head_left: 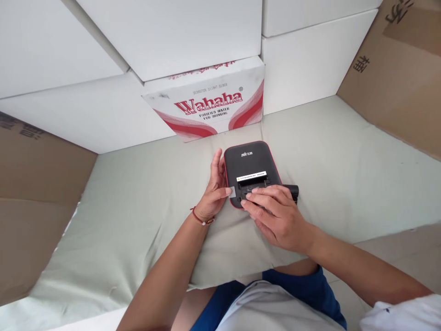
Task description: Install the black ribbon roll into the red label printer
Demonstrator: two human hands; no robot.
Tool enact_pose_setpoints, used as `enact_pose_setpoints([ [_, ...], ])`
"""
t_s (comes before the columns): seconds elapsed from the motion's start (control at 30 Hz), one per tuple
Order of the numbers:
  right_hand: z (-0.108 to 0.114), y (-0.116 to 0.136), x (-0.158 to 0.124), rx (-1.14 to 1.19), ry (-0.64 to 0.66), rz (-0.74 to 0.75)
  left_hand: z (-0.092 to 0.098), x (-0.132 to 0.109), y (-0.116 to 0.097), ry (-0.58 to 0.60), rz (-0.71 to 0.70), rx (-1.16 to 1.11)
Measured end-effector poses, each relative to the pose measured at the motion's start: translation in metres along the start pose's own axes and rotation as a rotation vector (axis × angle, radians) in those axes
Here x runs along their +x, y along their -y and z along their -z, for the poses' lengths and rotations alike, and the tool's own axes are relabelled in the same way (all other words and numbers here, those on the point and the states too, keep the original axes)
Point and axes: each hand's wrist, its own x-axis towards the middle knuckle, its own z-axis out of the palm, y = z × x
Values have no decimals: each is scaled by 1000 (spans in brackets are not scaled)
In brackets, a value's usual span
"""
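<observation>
A black portable printer [248, 163] with a red rim lies on the cloth in front of me, white lettering on its top. Across its paper slot runs a white warning label [251, 176]. Around the printer's left side is my left hand [217, 186], its thumb on a small grey square [232, 192] at the near left corner. Bent over the near end is my right hand [275, 214], fingers together at the dark part below the slot; whether they pinch anything small is hidden. A black cylinder [292, 192] shows beyond the right knuckles, partly covered.
A pale green cloth [138, 220] covers the surface. Behind the printer stands a red and white Wahaha water carton [213, 103] among white boxes [303, 64]. Brown cardboard boxes stand at the left [37, 207] and right [403, 78].
</observation>
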Motion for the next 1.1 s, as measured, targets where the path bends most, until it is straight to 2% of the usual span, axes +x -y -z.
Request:
enact_pose_setpoints([
  [0.3, -11, -5, -4, 65, -103, 7, -8, -8, 10, -11, -46, 15],
  [0.57, -12, -3, -6, 29, -91, 21, -1, -8, 21, 61, -105, 42],
  [0.63, -6, -1, -3, 33, -59, 30, 1, -7, 24, 60, -114, 63],
  [0.73, 15, -4, 11, 160, 5, -11, 1, -7, 26, 50, -119, 57],
  [0.83, 41, -18, 37, 276, -10, -217, 0, -7, 27, 41, -106, 13],
  [0.9, 50, -32, 62, 228, 10, -324, 1, -6, 28, 38, -93, -7],
  [0.93, 51, -38, 75, 168, 89, -338, 1, -5, 29, 37, -90, -14],
  [0.97, 49, -44, 88, 97, 240, -343, 2, -4, 30, 37, -89, -22],
  [1.07, 30, -50, 125, -154, 814, -358, 4, -3, 33, 31, -82, -42],
  [1.1, 22, -48, 135, -233, 944, -373, 4, -3, 34, 29, -75, -42],
])
